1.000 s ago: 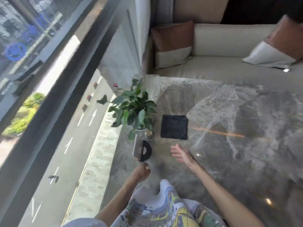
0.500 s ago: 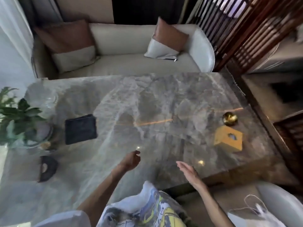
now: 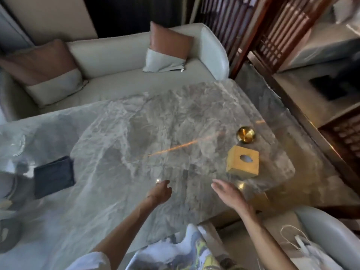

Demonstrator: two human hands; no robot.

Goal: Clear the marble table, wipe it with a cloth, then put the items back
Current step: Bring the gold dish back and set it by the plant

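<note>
Both arms reach out over the table [image 3: 120, 191]. The left hand [image 3: 160, 192] is curled loosely and holds nothing. The right hand [image 3: 228, 193] is flat, fingers out and close together, holding nothing. The yellow box [image 3: 242, 161] sits just past the right fingers. The gold bowl [image 3: 245, 134] is behind it. The dark cloth [image 3: 53, 177] lies far left.

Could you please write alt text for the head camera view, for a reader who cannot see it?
Two bare hands, left hand and right hand, hover empty over a grey marble table. On it sit a yellow wooden tissue box, a round brass dish and a folded dark cloth; a cream sofa stands behind.
</note>
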